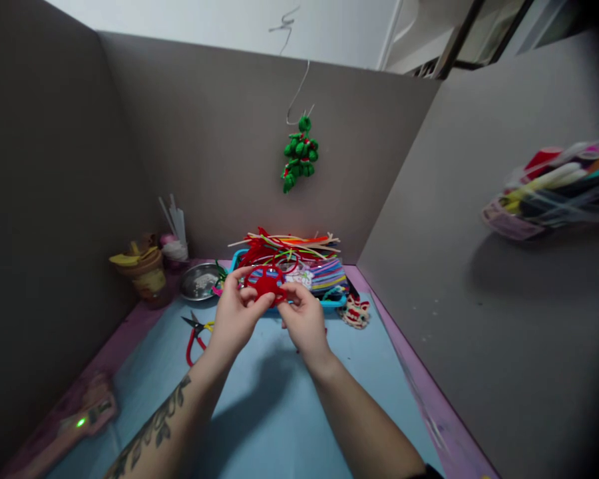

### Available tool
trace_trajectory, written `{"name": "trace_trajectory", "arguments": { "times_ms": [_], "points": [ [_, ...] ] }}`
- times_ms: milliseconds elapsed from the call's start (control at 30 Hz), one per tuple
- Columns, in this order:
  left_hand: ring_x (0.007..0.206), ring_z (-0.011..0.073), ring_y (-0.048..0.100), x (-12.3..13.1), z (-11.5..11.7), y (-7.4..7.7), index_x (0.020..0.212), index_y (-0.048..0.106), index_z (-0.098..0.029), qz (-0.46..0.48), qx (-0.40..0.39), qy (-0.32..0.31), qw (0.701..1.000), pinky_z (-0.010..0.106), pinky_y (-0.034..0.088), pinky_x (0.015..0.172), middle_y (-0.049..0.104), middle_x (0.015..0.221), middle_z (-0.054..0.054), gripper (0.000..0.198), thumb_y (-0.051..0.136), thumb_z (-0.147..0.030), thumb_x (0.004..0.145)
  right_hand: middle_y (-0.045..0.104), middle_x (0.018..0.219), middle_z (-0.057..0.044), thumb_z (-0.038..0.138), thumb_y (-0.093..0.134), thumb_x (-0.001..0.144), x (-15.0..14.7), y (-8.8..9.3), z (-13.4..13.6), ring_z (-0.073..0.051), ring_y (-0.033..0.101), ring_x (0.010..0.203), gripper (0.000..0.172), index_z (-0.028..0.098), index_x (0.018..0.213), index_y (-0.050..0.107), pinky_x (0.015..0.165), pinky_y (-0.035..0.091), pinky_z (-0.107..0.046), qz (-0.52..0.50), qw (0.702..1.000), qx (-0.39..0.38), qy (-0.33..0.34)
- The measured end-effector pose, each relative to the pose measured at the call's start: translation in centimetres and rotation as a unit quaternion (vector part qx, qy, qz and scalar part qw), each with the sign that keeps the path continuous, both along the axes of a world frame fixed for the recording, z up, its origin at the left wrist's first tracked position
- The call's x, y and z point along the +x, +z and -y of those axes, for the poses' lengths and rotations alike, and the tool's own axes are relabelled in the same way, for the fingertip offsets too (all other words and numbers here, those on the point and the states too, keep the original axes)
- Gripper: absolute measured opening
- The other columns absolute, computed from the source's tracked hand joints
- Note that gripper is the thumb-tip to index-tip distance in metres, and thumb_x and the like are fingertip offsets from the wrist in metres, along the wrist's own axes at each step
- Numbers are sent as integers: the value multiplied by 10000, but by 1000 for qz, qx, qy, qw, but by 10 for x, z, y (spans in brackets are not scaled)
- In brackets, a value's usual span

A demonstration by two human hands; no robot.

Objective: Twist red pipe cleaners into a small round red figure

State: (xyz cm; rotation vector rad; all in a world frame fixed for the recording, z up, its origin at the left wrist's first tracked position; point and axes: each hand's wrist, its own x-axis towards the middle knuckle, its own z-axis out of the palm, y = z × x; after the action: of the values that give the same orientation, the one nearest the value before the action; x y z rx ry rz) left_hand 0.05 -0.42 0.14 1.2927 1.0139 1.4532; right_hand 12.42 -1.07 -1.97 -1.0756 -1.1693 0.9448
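Note:
Both hands hold a red piece with looped openings round its edge (267, 285), raised above the mat; it looks like shaped pipe cleaner. My left hand (237, 309) pinches it from the left, fingers along its upper edge and thumb at its lower front. On the other side my right hand (302, 316) grips its lower right edge between thumb and fingers. Behind the piece lies a blue tray (337, 303) filled with pipe cleaners (299, 247) in many colours, partly hidden by my hands. Red-handled scissors (196, 340) rest on the mat left of my left forearm.
A metal dish (199, 281) and a pot (147, 273) stand at the back left. A glue gun with a green light (82, 422) lies front left. A beaded-looking white and red ornament (355, 313) sits beside the tray. Green craftwork (301, 154) hangs from a wire; a filled holder (554, 193) hangs right.

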Motion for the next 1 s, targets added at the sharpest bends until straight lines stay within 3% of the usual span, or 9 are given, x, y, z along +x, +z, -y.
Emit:
{"name": "trace_trajectory", "arguments": {
  "times_ms": [300,567,767,1000],
  "points": [
    [589,112,592,-1,0,-2,1186,425,-208,34,-12,5,999,201,436,575,560,619,-79,611,751,-275,674,643,796,7,216,634,718,-3,-3,-3,-128,627,689,217,197,922,562,581,483,-212,-25,998,52,-39],
    [568,117,605,-2,0,4,1159,435,-194,90,-44,16,995,204,431,573,548,588,-91,633,780,-299,638,657,824,-13,232,615,773,-6,-3,3,-125,616,684,191,194,960,619,535,466,-201,17,993,99,-58],
    [534,96,564,0,5,7,1167,425,-197,81,-34,23,996,192,421,548,599,618,-67,608,757,-299,668,704,839,-30,246,582,820,-4,-6,4,-110,582,577,222,187,1010,680,533,475,-227,86,987,110,-75],
    [566,96,547,3,6,2,1166,442,-206,24,25,88,996,200,425,574,551,630,-76,565,744,-283,695,730,998,-71,173,499,868,4,-1,4,-182,681,871,273,201,1062,689,769,542,-289,226,951,197,-80]
  ]
}}
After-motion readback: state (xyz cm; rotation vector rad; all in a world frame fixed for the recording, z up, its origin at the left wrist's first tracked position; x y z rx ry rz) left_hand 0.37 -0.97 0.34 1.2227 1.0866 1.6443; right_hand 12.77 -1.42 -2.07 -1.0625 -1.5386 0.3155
